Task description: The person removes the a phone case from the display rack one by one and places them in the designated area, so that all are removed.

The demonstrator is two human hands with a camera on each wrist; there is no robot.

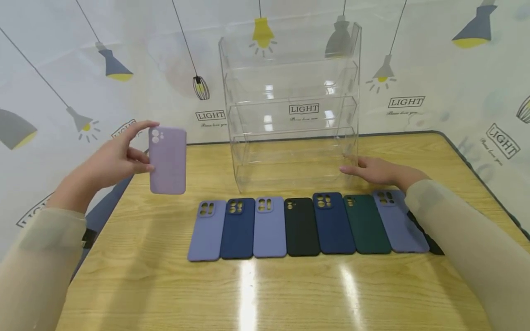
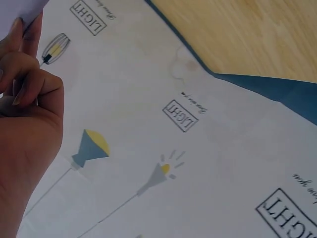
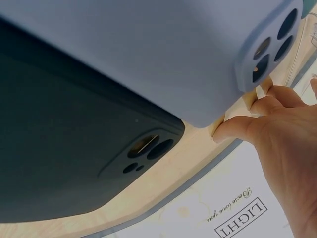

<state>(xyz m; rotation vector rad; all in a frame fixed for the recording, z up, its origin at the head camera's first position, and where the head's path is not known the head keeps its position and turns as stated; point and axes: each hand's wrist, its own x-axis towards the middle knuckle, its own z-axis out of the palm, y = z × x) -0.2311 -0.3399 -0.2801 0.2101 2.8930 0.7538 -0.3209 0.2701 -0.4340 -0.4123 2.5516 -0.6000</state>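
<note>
My left hand (image 1: 120,154) pinches a light purple phone case (image 1: 167,161) by its left edge, upright above the table with its camera holes at the top. In the left wrist view only a corner of this phone case (image 2: 17,12) shows. My right hand (image 1: 374,171) is at the lower right side of a clear tiered rack (image 1: 296,131), thumb pointing left. Whether it touches the rack is hard to tell. In the right wrist view its fingers (image 3: 237,126) are spread and slightly bent, beyond a blue-purple phone case (image 3: 163,54) and a dark one (image 3: 74,139).
Several phone cases lie in a row before the rack: blue-purple (image 1: 205,234), dark blue (image 1: 239,232), black (image 1: 302,230) and green (image 1: 367,227) among them. My right sleeve (image 1: 451,239) partly covers the row's right end. A lamp-patterned cloth (image 1: 165,50) hangs behind the wooden table (image 1: 186,294).
</note>
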